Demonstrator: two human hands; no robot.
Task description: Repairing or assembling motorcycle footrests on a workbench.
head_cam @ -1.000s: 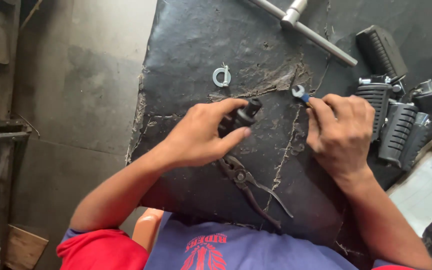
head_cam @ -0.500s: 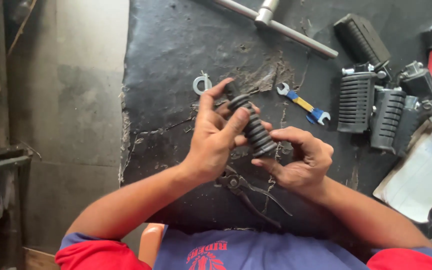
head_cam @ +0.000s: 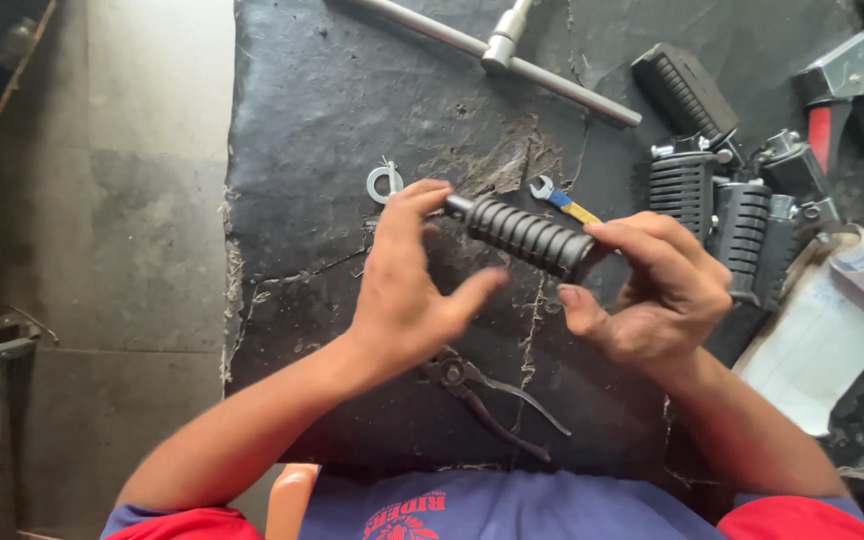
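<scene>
Lifted off the mat (head_cam: pixel 292 150) since a second ago, the footpeg (head_cam: pixel 527 236) sits gripped in the right hand (head_cam: pixel 657 295) while the left hand's (head_cam: pixel 407 290) spread fingers steady its tip.

Single view, head-worn camera. Looks steeply down from above the person's chest, close over the black surface (head_cam: pixel 332 130). Both forearms enter from the bottom edge; left hand (head_cam: pixel 407 290) and right hand (head_cam: pixel 657 295) sit mid-frame. Floor shows past the surface's left edge.
</scene>
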